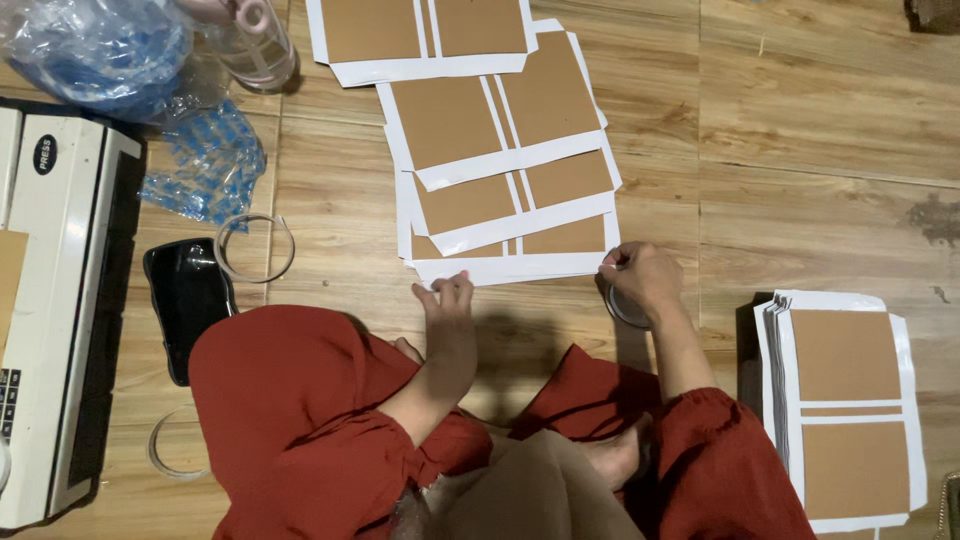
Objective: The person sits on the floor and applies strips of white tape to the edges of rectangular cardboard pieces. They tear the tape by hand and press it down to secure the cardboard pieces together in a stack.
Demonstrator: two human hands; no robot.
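Sitting on the wood floor (820,110) w/ a fanned row of brown-and-white sheets (505,190) in front of me. Left hand (447,300) is flat, fingers spread, pressing the near edge of the bottom sheet. Right hand (640,278) pinches that sheet's right corner, tape roll (625,308) just under it, touching. Imo best to keep the left pressed so the fan doesn't slide, and lift only the corner. Another stack (850,410) sits well apart on my right.

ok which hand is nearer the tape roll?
Right. The right hand rests on the tape roll by the sheets' corner; the left hand presses the nearest sheet's edge, well apart.
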